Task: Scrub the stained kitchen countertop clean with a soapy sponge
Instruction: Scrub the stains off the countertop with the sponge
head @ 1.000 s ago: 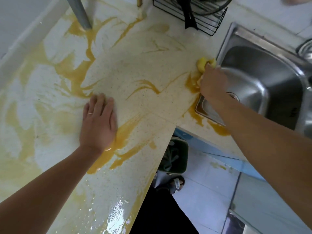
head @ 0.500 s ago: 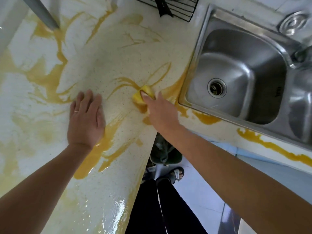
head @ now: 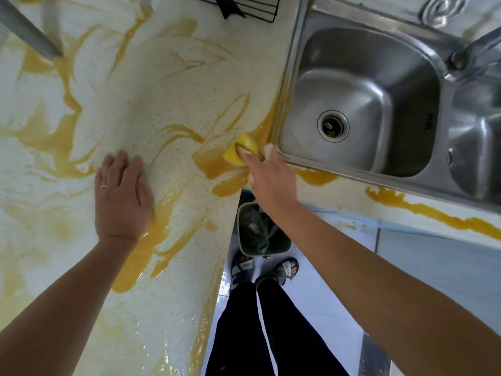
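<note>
A pale speckled countertop [head: 151, 85] is smeared with yellow-orange stains, thick ones near the inner corner [head: 217, 164] and under my left wrist. My right hand [head: 267, 173] grips a yellow sponge [head: 238, 150] and presses it on the counter just left of the sink's front corner. My left hand [head: 122, 194] lies flat on the counter, fingers straight, a ring on one finger, about a hand's width left of the sponge.
A steel double sink [head: 360, 104] with a drain sits right of the sponge; a stain streak [head: 423, 210] runs along its front edge. A black wire rack [head: 244, 8] stands at the back, a grey pole [head: 27, 31] far left. A bin [head: 260, 229] stands on the floor below.
The sponge went from the sink's edge left onto the counter, then back right to the sink's front corner. My left hand stayed flat in place. The camera tilted down.
</note>
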